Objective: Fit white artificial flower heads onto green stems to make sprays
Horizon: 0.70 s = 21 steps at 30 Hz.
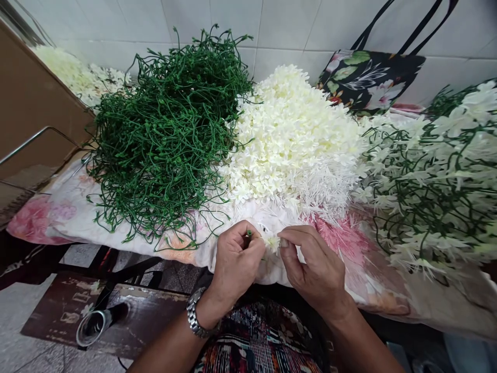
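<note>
**Both hands meet over a white blossom at the worktop's front edge**

Nearest is the person's patterned garment (264,342); a metal-banded watch (196,313) circles the left wrist. Lower down, left, a clear cup (93,327) stands on a brown board (151,308). By the worktop's front left corner, a dark item (15,267) bears pale marks too blurred to read.

Just inside the middle of the front edge, the left hand (237,261) has thumb and forefinger closed on a green stem (249,233). The right hand (316,261) pinches the right side of the white blossom (271,241) between thumb and forefinger. The blossom lies between the hands, petals spread toward the right fingertips; fingers cover most of the stem, so its long axis cannot be told.

Only a narrow strip of floral cloth (66,207) separates the hands from the heaps; more cloth shows toward the front left corner. Beyond, tangled green stems (171,134) fill the left, cream petals (287,134) the middle, and stemmed white flowers (438,181) the right end. At the back edge, a black floral bag (373,80) leans against the tiled wall (287,26).
</note>
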Each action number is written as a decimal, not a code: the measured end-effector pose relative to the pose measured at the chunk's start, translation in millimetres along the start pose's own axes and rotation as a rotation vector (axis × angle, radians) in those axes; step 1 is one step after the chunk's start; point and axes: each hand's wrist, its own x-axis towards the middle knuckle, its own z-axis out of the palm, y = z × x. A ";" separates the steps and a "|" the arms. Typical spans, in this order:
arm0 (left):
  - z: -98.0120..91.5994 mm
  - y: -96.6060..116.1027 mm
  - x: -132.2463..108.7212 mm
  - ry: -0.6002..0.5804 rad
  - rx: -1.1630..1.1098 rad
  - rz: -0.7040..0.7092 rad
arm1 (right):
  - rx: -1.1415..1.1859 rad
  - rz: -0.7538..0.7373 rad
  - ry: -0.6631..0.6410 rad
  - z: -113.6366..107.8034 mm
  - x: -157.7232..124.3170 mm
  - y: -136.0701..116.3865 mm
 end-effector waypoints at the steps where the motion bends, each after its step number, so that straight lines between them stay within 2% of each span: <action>1: -0.4 0.4 0.0 0.002 0.002 0.000 | 0.005 0.006 0.009 0.3 0.6 0.2; 7: -2.8 4.2 0.3 0.018 0.078 0.044 | 0.009 0.048 0.062 -0.3 3.6 3.5; 11: -4.0 1.3 4.3 -0.002 0.258 0.099 | 0.015 0.085 0.050 -2.9 4.8 7.4; 14: -4.2 -2.3 7.8 0.015 0.420 0.194 | -0.008 0.085 0.056 -4.5 5.5 10.2; 18: -4.2 -2.0 6.1 0.045 0.491 0.350 | -0.044 0.048 0.048 -5.2 5.4 11.6; 21: -3.0 2.9 1.8 -0.041 0.467 0.412 | -0.058 0.014 0.040 -3.9 4.0 9.1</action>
